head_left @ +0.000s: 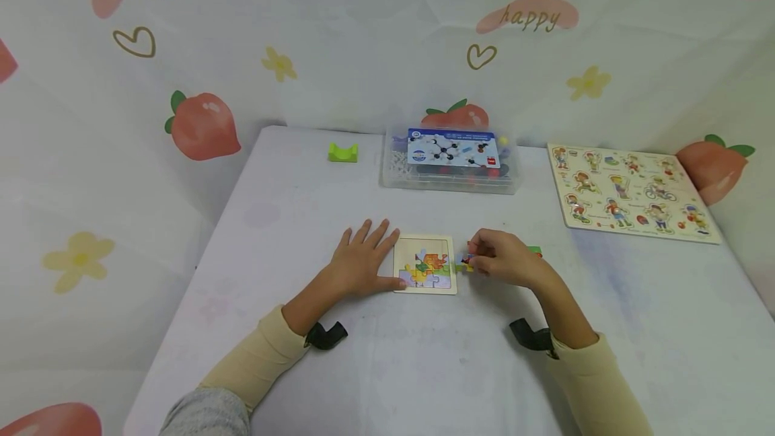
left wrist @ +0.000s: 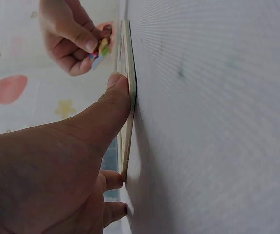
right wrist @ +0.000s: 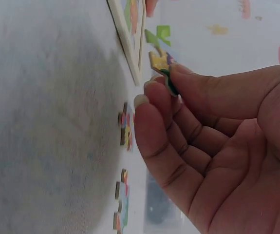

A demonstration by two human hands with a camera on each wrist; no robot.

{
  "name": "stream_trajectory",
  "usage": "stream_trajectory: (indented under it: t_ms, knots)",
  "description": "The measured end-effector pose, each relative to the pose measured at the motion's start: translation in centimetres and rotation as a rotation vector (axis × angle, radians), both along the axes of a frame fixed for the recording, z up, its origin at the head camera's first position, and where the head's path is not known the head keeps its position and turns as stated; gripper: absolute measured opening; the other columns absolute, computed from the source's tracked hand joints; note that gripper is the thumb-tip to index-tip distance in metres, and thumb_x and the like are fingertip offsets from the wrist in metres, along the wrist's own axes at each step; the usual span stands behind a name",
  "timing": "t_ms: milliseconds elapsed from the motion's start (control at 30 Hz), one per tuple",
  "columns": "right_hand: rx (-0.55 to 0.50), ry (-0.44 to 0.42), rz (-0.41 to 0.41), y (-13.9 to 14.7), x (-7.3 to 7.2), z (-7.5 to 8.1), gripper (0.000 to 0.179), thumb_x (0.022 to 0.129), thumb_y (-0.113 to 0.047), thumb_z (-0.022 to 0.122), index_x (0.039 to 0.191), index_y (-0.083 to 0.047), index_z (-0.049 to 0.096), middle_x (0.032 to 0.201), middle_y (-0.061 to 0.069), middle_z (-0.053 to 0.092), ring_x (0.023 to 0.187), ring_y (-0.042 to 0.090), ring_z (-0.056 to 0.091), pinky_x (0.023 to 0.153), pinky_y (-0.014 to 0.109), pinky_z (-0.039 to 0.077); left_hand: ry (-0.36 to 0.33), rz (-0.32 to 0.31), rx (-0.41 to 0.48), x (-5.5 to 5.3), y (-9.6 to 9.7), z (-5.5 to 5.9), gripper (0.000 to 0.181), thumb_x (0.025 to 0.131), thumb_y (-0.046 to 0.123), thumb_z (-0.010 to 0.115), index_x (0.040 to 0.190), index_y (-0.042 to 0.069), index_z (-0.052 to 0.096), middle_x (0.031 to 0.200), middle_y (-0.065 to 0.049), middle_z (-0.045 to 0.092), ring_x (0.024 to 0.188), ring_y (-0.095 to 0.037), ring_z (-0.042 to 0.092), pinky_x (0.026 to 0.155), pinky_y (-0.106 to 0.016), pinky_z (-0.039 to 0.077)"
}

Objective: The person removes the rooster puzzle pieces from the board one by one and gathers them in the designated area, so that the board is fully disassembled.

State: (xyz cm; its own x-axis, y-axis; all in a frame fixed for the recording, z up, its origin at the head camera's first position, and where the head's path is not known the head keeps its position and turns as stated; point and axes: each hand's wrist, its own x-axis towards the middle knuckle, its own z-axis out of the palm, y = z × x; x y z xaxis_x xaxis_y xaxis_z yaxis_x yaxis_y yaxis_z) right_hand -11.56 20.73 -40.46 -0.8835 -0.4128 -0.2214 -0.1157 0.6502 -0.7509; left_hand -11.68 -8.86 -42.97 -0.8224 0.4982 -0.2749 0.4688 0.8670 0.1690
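A small square jigsaw puzzle tray (head_left: 407, 249) lies on the table, its lower part filled with joined colourful pieces and its upper left part bare wood. My left hand (head_left: 357, 264) rests beside it with fingers spread, the thumb on the tray's near left corner; in the left wrist view that thumb (left wrist: 114, 95) presses on the edge. Just right of the tray, my right hand (head_left: 507, 258) pinches a jigsaw piece (right wrist: 159, 61) between thumb and fingertips, held above the table. Beyond that hand, loose jigsaw pieces (right wrist: 127, 130) lie on the table, mostly hidden from the head view.
Behind the tray stands a clear plastic box (head_left: 451, 184) with a molecule-picture card on top. A green notched block (head_left: 343, 153) sits at the back left. At the right lies a wooden picture board (head_left: 632, 194) with figures. A printed cloth (head_left: 363, 39) hangs behind the table.
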Motion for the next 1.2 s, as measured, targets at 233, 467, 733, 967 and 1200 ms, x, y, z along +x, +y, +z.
stream_trajectory:
  t_ms: [233,467,733,967,1200]
  knots:
    - [0.066,-0.002,0.034,0.5,-0.2,-0.1,0.008,0.091,-0.001,0.069,0.092,-0.003,0.062,0.079,0.003,0.062,0.069,0.018,0.055,0.061,0.032,0.047,-0.002,0.004,-0.001,0.0,0.0,0.0,0.103,0.084,0.075,0.059,0.162,0.019,0.021,0.167,-0.008,0.013,0.151,-0.038,0.009,0.115,-0.063,0.013]
    - [0.134,-0.033,0.036,0.9,-0.4,-0.1,0.007,0.093,-0.004,0.068,0.091,-0.004,0.062,0.079,0.001,0.063,0.07,0.017,0.055,0.063,0.033,0.046,-0.01,0.003,-0.005,0.0,0.0,-0.1,0.103,0.084,0.076,0.058,0.162,0.019,0.02,0.167,-0.008,0.012,0.151,-0.038,0.007,0.116,-0.063,0.012]
    - [0.168,-0.036,0.011,1.4,-0.6,0.0,0.012,0.09,-0.005,0.072,0.088,-0.005,0.06,0.074,0.001,0.062,0.066,0.017,0.055,0.061,0.033,0.046,-0.01,0.012,0.008,0.0,-0.1,-0.1,0.103,0.084,0.074,0.06,0.162,0.019,0.021,0.167,-0.008,0.013,0.151,-0.038,0.007,0.116,-0.063,0.012]
    - [0.217,-0.027,-0.035,1.7,-0.8,-0.1,0.022,0.086,-0.011,0.079,0.088,-0.005,0.058,0.076,0.004,0.057,0.07,0.018,0.053,0.061,0.033,0.044,-0.001,-0.004,0.011,0.0,-0.2,0.0,0.103,0.085,0.076,0.058,0.162,0.018,0.021,0.167,-0.009,0.013,0.151,-0.038,0.008,0.116,-0.063,0.013]
    - [0.207,0.0,-0.015,1.8,-0.8,-0.3,0.019,0.087,-0.008,0.077,0.085,-0.006,0.059,0.073,0.003,0.056,0.068,0.018,0.051,0.059,0.033,0.042,0.003,-0.012,0.007,0.0,-0.2,0.0,0.102,0.085,0.076,0.057,0.162,0.019,0.021,0.167,-0.008,0.013,0.151,-0.038,0.008,0.116,-0.062,0.013]
